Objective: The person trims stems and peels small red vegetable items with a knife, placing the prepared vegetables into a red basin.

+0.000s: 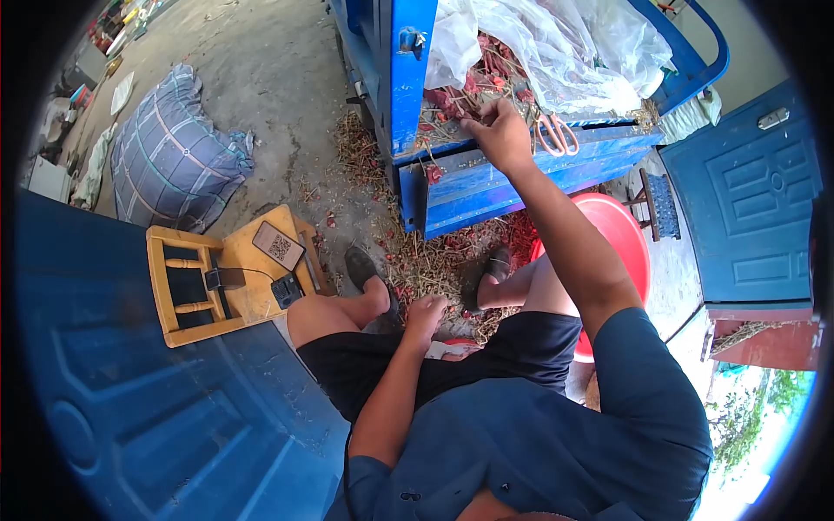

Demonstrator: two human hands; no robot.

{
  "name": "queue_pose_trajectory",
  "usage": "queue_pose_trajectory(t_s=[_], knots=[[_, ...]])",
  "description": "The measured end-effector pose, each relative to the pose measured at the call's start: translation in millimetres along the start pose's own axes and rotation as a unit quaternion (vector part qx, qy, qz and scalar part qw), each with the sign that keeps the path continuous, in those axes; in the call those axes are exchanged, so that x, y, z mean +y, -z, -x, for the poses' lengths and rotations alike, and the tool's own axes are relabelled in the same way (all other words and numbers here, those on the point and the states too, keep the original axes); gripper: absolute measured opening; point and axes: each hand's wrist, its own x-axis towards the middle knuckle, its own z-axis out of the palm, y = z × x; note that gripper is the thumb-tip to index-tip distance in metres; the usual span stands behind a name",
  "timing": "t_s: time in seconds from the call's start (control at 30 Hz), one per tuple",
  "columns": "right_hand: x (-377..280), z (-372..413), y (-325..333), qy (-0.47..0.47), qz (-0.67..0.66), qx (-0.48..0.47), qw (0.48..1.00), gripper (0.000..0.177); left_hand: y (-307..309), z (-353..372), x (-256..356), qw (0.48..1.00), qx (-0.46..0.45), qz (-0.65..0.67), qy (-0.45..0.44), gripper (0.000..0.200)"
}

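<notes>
My right hand (499, 135) is stretched out over the bed of a blue cart (486, 187), its thumb and fingers drawn together at the edge of a heap of dark red, dried pepper-like pieces and dry stalks (460, 100). What lies between the fingertips is hidden. Pink-handled scissors (556, 136) lie just right of this hand on the cart's edge. Clear plastic sheeting (565, 61) covers part of the heap. Low between my knees, my left hand (426, 317) is curled closed, its contents not visible.
Stalks and red scraps (426, 269) litter the ground around my feet. A red basin (621, 252) stands beside my right leg. At my left, a wooden chair (187, 334) bears a phone (278, 246) and a black device (287, 291). A stuffed checked sack (174, 156) lies beyond.
</notes>
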Motion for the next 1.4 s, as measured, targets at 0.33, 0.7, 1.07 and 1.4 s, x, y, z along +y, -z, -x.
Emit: queue_pose_trajectory(t_s=[0.33,0.7,1.07,1.4], knots=[[-40,8,14,0.265,0.028,0.079,0.961,0.024,-8,-4,-9,0.999,-0.035,-0.027,0.007,0.009],[-20,-32,8,0.186,-0.032,-0.053,0.981,0.024,2,1,-5,1.0,-0.013,0.011,0.009,0.01],[6,-2,92,0.049,-0.351,-0.061,0.933,0.027,-8,7,-7,0.999,-0.029,-0.016,0.0,0.011],[93,229,53,0.003,-0.235,-0.655,0.718,0.029,-2,-5,-25,0.996,-0.04,-0.073,0.033,0.011]])
